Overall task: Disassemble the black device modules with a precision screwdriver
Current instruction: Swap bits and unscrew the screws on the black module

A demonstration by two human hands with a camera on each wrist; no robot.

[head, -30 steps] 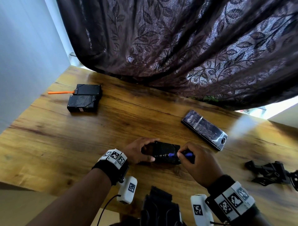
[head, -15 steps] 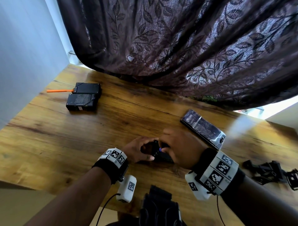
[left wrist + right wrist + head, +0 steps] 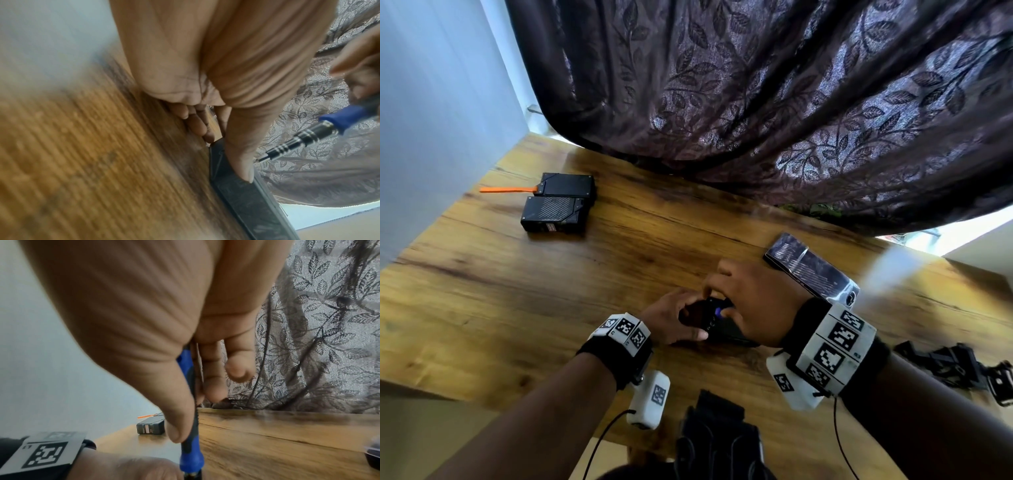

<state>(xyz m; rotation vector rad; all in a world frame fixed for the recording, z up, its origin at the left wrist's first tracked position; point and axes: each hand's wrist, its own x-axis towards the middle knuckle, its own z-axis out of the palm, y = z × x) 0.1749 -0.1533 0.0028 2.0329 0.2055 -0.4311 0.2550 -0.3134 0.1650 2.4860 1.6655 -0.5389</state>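
A black device module (image 3: 717, 325) lies on the wooden table (image 3: 482, 291) in front of me. My left hand (image 3: 671, 320) grips its left end, thumb along the near side (image 3: 240, 154) and fingers behind it. My right hand (image 3: 753, 301) reaches over the module and pinches a blue-and-black precision screwdriver (image 3: 190, 443) held upright, point down. Its metal tip (image 3: 298, 144) sits just above the module's top face (image 3: 246, 194). The contact point is hidden by my fingers. Two more black modules (image 3: 556, 214) lie at the far left, one with an orange tab (image 3: 506, 189).
A glossy screwdriver bit case (image 3: 811, 274) lies just right of my right hand. Black bracket parts (image 3: 955, 368) sit at the right edge. A dark patterned curtain (image 3: 756, 102) hangs over the table's back. A black object (image 3: 719, 442) is at the near edge.
My right hand swung up and over the module, turning the screwdriver from lying sideways to standing upright on it. The left hand kept its hold.
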